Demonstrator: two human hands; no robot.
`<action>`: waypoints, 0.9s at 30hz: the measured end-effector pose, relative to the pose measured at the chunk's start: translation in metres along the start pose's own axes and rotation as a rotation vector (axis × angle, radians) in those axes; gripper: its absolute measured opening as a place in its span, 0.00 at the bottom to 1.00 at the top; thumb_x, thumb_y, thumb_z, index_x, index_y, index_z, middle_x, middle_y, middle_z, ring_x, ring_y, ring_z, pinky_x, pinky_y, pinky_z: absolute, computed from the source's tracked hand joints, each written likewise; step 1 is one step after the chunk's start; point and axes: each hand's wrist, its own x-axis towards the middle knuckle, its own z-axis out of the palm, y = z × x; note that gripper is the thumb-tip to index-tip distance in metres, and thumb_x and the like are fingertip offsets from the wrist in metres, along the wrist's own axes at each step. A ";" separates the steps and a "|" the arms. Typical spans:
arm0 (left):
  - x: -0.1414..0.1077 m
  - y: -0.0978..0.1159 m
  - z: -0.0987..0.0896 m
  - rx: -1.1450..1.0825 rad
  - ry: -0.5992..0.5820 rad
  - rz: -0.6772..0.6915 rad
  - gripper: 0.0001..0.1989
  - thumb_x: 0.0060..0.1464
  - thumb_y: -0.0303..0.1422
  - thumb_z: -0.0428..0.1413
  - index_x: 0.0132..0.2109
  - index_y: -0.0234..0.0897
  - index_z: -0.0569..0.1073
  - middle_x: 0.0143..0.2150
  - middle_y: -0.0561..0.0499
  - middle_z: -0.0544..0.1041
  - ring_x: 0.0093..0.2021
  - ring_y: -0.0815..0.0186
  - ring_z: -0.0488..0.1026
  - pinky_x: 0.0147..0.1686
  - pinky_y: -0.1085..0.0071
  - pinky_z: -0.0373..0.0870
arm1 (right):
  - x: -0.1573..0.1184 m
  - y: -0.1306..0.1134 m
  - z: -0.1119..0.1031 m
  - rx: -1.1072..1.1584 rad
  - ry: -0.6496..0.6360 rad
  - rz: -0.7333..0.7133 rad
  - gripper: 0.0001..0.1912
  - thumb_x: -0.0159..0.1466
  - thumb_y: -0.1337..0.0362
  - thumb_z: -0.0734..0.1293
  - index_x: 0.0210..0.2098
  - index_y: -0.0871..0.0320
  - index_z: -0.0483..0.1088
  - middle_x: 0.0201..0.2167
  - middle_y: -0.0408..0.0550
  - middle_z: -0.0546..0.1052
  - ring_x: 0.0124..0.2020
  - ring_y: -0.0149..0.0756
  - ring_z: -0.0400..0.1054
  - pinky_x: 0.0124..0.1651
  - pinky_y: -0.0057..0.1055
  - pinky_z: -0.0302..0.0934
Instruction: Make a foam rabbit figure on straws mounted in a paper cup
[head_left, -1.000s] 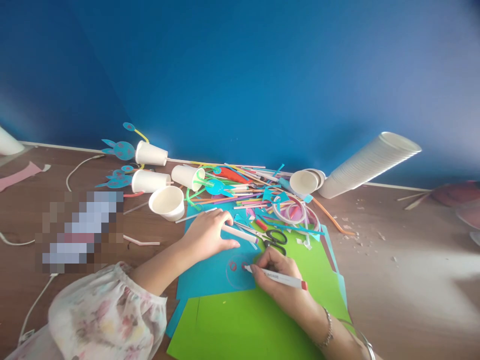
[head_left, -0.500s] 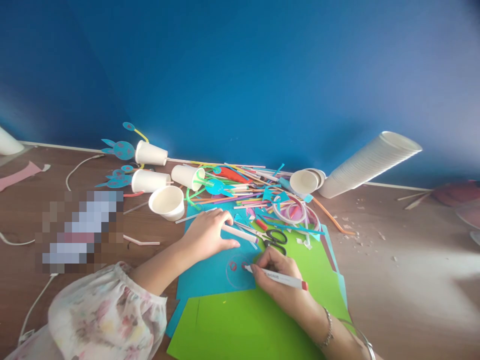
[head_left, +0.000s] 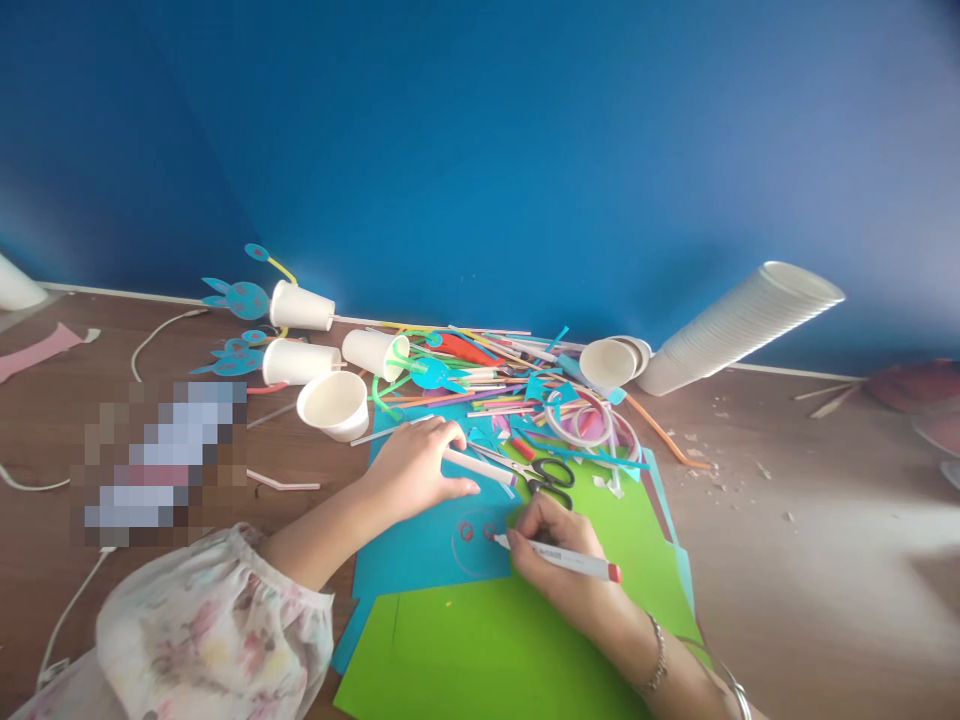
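My right hand (head_left: 559,560) is closed around a white marker with a red end (head_left: 574,560). The marker's tip is at the right of two small red rings inside a faint round outline on the blue paper (head_left: 405,560). Over the paper's upper part, my left hand (head_left: 420,465) has bent fingers around a white marker with a purple end (head_left: 484,467); its thumb points right, apart from the barrel. Black-handled scissors (head_left: 551,480) lie between and beyond both hands, beside a red cap (head_left: 523,448). Green paper (head_left: 465,650) overlaps the blue in front.
Behind the hands spreads a heap of coloured straws (head_left: 495,390) with a tape roll (head_left: 581,418). Paper cups (head_left: 334,405) lie left, some with blue cutouts (head_left: 247,300). A tall cup stack (head_left: 739,330) leans at right. The blue wall (head_left: 480,180) rises behind.
The right hand's marker tip has shifted slightly right, and the right-hand red ring shows more fully. The left hand has stayed put.
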 end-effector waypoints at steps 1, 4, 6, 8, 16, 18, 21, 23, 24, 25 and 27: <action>0.000 0.000 0.000 0.001 0.002 0.001 0.20 0.41 0.43 0.65 0.39 0.41 0.69 0.41 0.51 0.76 0.42 0.57 0.73 0.41 0.65 0.66 | 0.000 0.000 0.000 -0.007 0.002 -0.004 0.11 0.54 0.65 0.65 0.21 0.54 0.56 0.16 0.38 0.66 0.17 0.27 0.56 0.19 0.24 0.50; 0.000 -0.001 0.001 -0.003 0.005 0.003 0.19 0.41 0.43 0.65 0.39 0.41 0.69 0.40 0.51 0.76 0.41 0.58 0.73 0.40 0.65 0.66 | 0.000 0.001 -0.001 -0.019 0.009 -0.013 0.11 0.54 0.65 0.65 0.21 0.54 0.56 0.16 0.38 0.64 0.17 0.26 0.55 0.19 0.24 0.49; 0.000 -0.001 0.001 -0.002 0.005 0.003 0.19 0.41 0.43 0.65 0.39 0.41 0.69 0.40 0.51 0.76 0.41 0.58 0.73 0.40 0.65 0.66 | -0.001 0.001 -0.001 -0.009 0.006 -0.010 0.11 0.54 0.64 0.65 0.21 0.54 0.56 0.16 0.37 0.64 0.17 0.26 0.55 0.19 0.25 0.49; 0.000 -0.001 0.001 0.001 0.007 0.002 0.19 0.41 0.43 0.65 0.39 0.41 0.69 0.40 0.51 0.76 0.41 0.58 0.73 0.40 0.65 0.66 | -0.001 0.002 -0.001 0.000 0.000 -0.004 0.11 0.54 0.64 0.65 0.21 0.54 0.56 0.16 0.37 0.63 0.17 0.26 0.55 0.19 0.25 0.49; 0.000 0.000 0.000 0.004 0.006 0.009 0.19 0.41 0.43 0.64 0.39 0.41 0.69 0.40 0.51 0.76 0.42 0.57 0.73 0.40 0.65 0.66 | -0.001 0.001 0.001 0.030 0.000 -0.001 0.11 0.55 0.64 0.66 0.21 0.54 0.58 0.16 0.37 0.64 0.17 0.27 0.55 0.20 0.25 0.49; 0.000 0.001 0.000 0.008 0.005 0.008 0.19 0.42 0.42 0.64 0.39 0.41 0.69 0.40 0.51 0.76 0.41 0.58 0.73 0.40 0.65 0.66 | -0.001 -0.001 0.001 0.039 0.000 0.006 0.12 0.55 0.63 0.66 0.21 0.55 0.58 0.16 0.37 0.64 0.18 0.27 0.55 0.20 0.25 0.49; 0.000 0.001 -0.001 0.008 0.003 0.006 0.19 0.41 0.42 0.64 0.39 0.41 0.69 0.40 0.51 0.76 0.41 0.58 0.73 0.40 0.65 0.66 | 0.000 -0.003 0.001 0.043 -0.007 0.019 0.12 0.55 0.61 0.67 0.21 0.55 0.59 0.16 0.37 0.63 0.18 0.27 0.55 0.20 0.25 0.49; 0.000 0.001 -0.001 0.008 0.004 0.006 0.19 0.41 0.43 0.64 0.39 0.41 0.69 0.40 0.51 0.76 0.41 0.58 0.73 0.40 0.65 0.66 | 0.000 -0.004 0.001 0.035 -0.010 0.020 0.13 0.56 0.60 0.67 0.22 0.55 0.59 0.16 0.37 0.63 0.18 0.27 0.54 0.20 0.25 0.49; 0.000 0.001 -0.001 0.010 0.004 0.005 0.19 0.41 0.43 0.65 0.39 0.42 0.69 0.40 0.52 0.76 0.41 0.58 0.73 0.40 0.65 0.66 | 0.000 -0.004 0.000 0.031 -0.011 0.020 0.13 0.56 0.59 0.67 0.22 0.55 0.59 0.16 0.37 0.63 0.18 0.27 0.55 0.20 0.25 0.49; 0.000 0.000 0.000 0.011 0.006 0.005 0.19 0.41 0.43 0.65 0.39 0.42 0.69 0.40 0.52 0.76 0.41 0.58 0.73 0.40 0.65 0.66 | 0.000 -0.004 0.000 0.027 -0.010 0.019 0.13 0.56 0.59 0.67 0.22 0.55 0.59 0.16 0.37 0.63 0.18 0.27 0.55 0.20 0.25 0.49; 0.000 0.000 0.000 0.013 0.010 0.005 0.19 0.41 0.43 0.65 0.39 0.41 0.69 0.40 0.52 0.76 0.41 0.57 0.73 0.40 0.65 0.66 | -0.001 -0.002 0.000 0.020 -0.010 0.010 0.12 0.56 0.60 0.66 0.22 0.55 0.58 0.16 0.38 0.64 0.18 0.27 0.55 0.20 0.25 0.50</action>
